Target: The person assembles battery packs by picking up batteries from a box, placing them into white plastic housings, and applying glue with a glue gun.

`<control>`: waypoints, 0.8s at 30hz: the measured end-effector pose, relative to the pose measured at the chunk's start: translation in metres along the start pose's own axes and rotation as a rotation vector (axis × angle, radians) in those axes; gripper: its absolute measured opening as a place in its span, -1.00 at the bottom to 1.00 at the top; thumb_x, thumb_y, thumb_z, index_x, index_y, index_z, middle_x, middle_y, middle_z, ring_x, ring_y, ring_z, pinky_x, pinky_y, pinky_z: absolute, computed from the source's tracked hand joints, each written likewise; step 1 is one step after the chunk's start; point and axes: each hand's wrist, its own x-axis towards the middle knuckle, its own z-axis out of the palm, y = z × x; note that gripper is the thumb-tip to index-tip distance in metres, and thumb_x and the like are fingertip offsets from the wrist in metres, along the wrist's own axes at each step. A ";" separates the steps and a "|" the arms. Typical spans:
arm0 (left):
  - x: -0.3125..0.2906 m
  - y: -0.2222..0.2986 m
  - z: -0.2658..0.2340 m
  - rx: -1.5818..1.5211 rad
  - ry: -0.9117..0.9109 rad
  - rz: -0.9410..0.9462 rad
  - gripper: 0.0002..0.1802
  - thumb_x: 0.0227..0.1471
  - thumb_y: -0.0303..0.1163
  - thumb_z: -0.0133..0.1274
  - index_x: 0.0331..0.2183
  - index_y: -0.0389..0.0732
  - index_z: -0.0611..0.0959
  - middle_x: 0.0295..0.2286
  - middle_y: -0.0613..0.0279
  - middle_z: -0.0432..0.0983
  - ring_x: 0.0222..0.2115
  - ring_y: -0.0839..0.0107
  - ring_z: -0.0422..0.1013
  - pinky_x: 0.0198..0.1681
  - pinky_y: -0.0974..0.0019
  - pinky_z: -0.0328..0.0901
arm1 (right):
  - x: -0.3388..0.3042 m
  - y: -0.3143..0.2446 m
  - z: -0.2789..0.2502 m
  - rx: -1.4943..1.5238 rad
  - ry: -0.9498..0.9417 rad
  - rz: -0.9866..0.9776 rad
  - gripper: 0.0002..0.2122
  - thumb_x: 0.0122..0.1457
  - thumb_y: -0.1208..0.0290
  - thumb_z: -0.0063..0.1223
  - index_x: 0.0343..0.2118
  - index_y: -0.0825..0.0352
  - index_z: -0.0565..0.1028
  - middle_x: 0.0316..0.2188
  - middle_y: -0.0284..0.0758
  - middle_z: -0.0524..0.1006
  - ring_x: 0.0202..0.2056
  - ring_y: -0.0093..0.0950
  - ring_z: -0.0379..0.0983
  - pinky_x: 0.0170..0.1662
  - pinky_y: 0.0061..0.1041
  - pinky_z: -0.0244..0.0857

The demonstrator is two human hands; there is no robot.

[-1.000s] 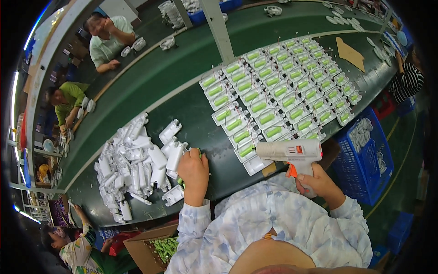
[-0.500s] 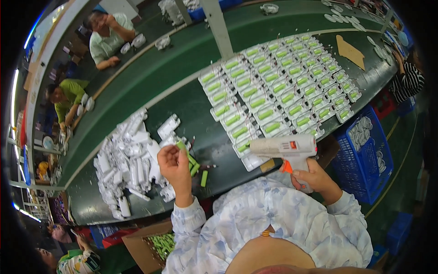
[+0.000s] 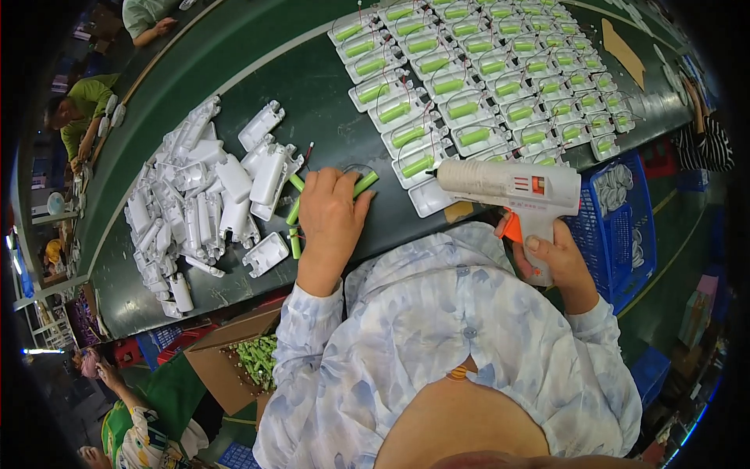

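My left hand is down on the dark green bench with its fingers bent over several green cylindrical battery cells. One green battery cell with a thin wire juts out between its index finger and thumb; the fingertips are partly hidden. Another cell lies beside the wrist. My right hand grips the handle of a white hot glue gun with an orange trigger, its nozzle pointing left. Left of my left hand are heaped white plastic housings. Rows of white housings with green cells cover the bench beyond the glue gun.
A blue crate with white parts stands at the bench's right. Below the bench's front edge, a cardboard box holds more green cells. A cardboard piece lies at the far right. Other people sit across the bench and at both sides.
My left hand has come down from a raised position onto the green cells. The glue gun stays in my right hand. The view has tilted, so the bench appears higher up.
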 end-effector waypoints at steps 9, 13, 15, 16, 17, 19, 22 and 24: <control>-0.012 0.003 0.000 -0.230 0.186 -0.046 -0.79 -0.18 -0.63 0.16 -0.39 -0.27 0.54 -0.51 0.14 0.42 -0.59 0.28 0.39 -0.53 0.29 0.28 | -0.016 -0.004 -0.005 -0.110 -0.025 0.036 -0.59 0.21 0.33 0.05 0.05 0.47 0.34 -0.32 -0.27 0.53 -0.60 -0.62 0.35 -0.53 -0.60 0.24; -0.025 0.005 0.004 -0.297 0.151 -0.105 -0.80 -0.20 -0.65 0.15 -0.44 -0.27 0.50 -0.50 0.12 0.43 -0.57 0.24 0.38 -0.52 0.27 0.27 | -0.018 -0.001 0.000 -0.139 0.005 0.070 -0.64 0.22 0.36 0.05 0.01 0.44 0.38 -0.48 -0.34 0.49 -0.59 -0.63 0.34 -0.53 -0.60 0.21; -0.029 0.003 0.009 -0.129 0.142 0.033 -0.77 -0.24 -0.65 0.17 -0.44 -0.25 0.50 -0.48 0.11 0.44 -0.52 0.16 0.39 -0.47 0.21 0.28 | -0.017 -0.001 -0.002 -0.180 -0.014 0.090 -0.67 0.22 0.35 0.05 -0.02 0.44 0.40 -0.50 -0.36 0.48 -0.60 -0.64 0.34 -0.53 -0.61 0.21; -0.029 0.005 0.008 -0.039 0.097 0.043 -0.76 -0.26 -0.60 0.20 -0.45 -0.23 0.50 -0.48 0.12 0.45 -0.45 0.11 0.39 -0.39 0.13 0.28 | -0.017 -0.001 -0.002 -0.219 -0.036 0.109 -0.69 0.23 0.35 0.05 -0.04 0.43 0.42 -0.52 -0.37 0.47 -0.60 -0.64 0.33 -0.53 -0.62 0.20; -0.027 0.007 0.009 -0.042 0.096 0.044 -0.76 -0.26 -0.60 0.20 -0.45 -0.23 0.50 -0.48 0.12 0.45 -0.45 0.11 0.39 -0.39 0.13 0.28 | -0.016 -0.002 -0.001 -0.219 -0.034 0.110 -0.69 0.23 0.35 0.05 -0.04 0.43 0.42 -0.52 -0.37 0.47 -0.60 -0.64 0.33 -0.53 -0.62 0.20; -0.025 0.009 0.010 0.002 0.042 0.022 -0.80 -0.22 -0.57 0.20 -0.43 -0.22 0.56 -0.47 0.16 0.45 -0.42 0.14 0.38 -0.34 0.12 0.26 | -0.016 -0.004 0.001 -0.250 -0.025 0.116 -0.72 0.23 0.34 0.05 -0.10 0.42 0.45 -0.52 -0.38 0.47 -0.60 -0.66 0.32 -0.54 -0.63 0.18; -0.020 0.009 0.008 -0.006 0.011 0.081 -0.78 -0.19 -0.55 0.21 -0.37 -0.19 0.62 -0.45 0.19 0.46 -0.41 0.16 0.38 -0.35 0.12 0.25 | -0.018 -0.004 -0.004 -0.274 -0.021 0.146 -0.73 0.24 0.33 0.04 -0.11 0.42 0.44 -0.54 -0.38 0.46 -0.60 -0.66 0.32 -0.54 -0.63 0.18; -0.020 0.008 0.009 -0.011 0.002 0.100 -0.76 -0.18 -0.55 0.22 -0.34 -0.19 0.63 -0.44 0.20 0.47 -0.41 0.17 0.38 -0.35 0.13 0.25 | -0.019 -0.003 -0.006 -0.253 -0.015 0.142 -0.73 0.24 0.32 0.05 -0.12 0.41 0.44 -0.55 -0.39 0.45 -0.60 -0.66 0.32 -0.54 -0.63 0.18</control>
